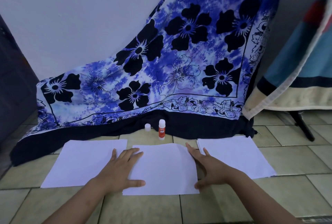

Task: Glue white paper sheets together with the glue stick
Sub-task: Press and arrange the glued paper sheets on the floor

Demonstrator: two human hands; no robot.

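Observation:
Three white paper lots lie on the tiled floor: a left sheet (80, 162), a middle sheet (163, 168) and a right stack (239, 155). My left hand (120, 168) rests flat with spread fingers on the middle sheet's left edge, partly over the left sheet. My right hand (210, 168) lies along the middle sheet's right edge, thumb at its lower right corner, fingers apart. A red and white glue stick (161, 129) stands upright beyond the middle sheet, uncapped. Its white cap (147, 127) stands just left of it.
A blue flowered cloth (161, 58) drapes over something against the wall and spreads onto the floor behind the papers. At the right hangs a striped blanket (296, 73) over a black stand leg (303, 126). A dark panel (12, 73) stands at the left.

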